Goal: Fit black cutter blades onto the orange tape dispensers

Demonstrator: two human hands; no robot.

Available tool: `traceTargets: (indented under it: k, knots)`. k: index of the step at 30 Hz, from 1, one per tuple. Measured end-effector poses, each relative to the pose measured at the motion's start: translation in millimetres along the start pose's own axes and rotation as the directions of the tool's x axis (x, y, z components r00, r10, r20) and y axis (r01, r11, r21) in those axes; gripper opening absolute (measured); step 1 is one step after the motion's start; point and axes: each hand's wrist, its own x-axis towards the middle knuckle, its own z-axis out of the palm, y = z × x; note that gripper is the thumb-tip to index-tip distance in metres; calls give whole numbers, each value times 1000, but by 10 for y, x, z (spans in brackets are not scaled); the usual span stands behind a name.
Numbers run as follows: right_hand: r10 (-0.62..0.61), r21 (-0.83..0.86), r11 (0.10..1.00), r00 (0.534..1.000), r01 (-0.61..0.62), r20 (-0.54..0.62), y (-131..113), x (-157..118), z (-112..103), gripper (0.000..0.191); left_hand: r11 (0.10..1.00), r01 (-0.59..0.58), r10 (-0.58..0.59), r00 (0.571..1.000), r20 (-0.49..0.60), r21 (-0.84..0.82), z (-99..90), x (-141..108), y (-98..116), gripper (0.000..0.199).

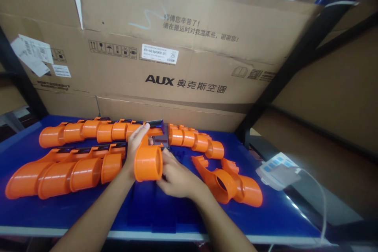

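Note:
My left hand [136,141] is closed around an orange plastic part [147,163] with a wide round cup at its lower end. A dark blue piece [156,125] sits at the part's upper end, by my thumb. My right hand [176,175] is curled just right of the cup; its fingertips are partly hidden, and I cannot make out what they hold. Behind the hands is a small dark grey box [162,138]. Two loose orange parts [248,191] lie to the right, without visible dark blue pieces.
Rows of similar orange parts [56,179] lie at left, with more at the back [201,141]. A blue surface [265,220] lies beneath. A large cardboard sheet [124,75] stands behind. At right are a dark post [283,75] and a white-and-blue device [277,170] with a cable.

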Motion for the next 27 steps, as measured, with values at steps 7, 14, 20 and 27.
traceTargets:
  k: [7,14,20,27]
  knots:
    - [292,173,956,835,-237,-467,144,-18,-108,24,978,-151,145,988,55,145,120,-129,64,42]
    - [392,291,919,710,-267,-585,107,-6,-145,49,936,-215,178,972,154,277,211,-225,12,43]
    - [340,173,936,658,-306,-672,142,-24,-99,44,951,-151,63,949,309,270,219,-196,-80,42]
    - [300,112,945,677,-307,-672,182,-60,-80,37,915,-158,14,931,364,371,208,-200,-105,40]
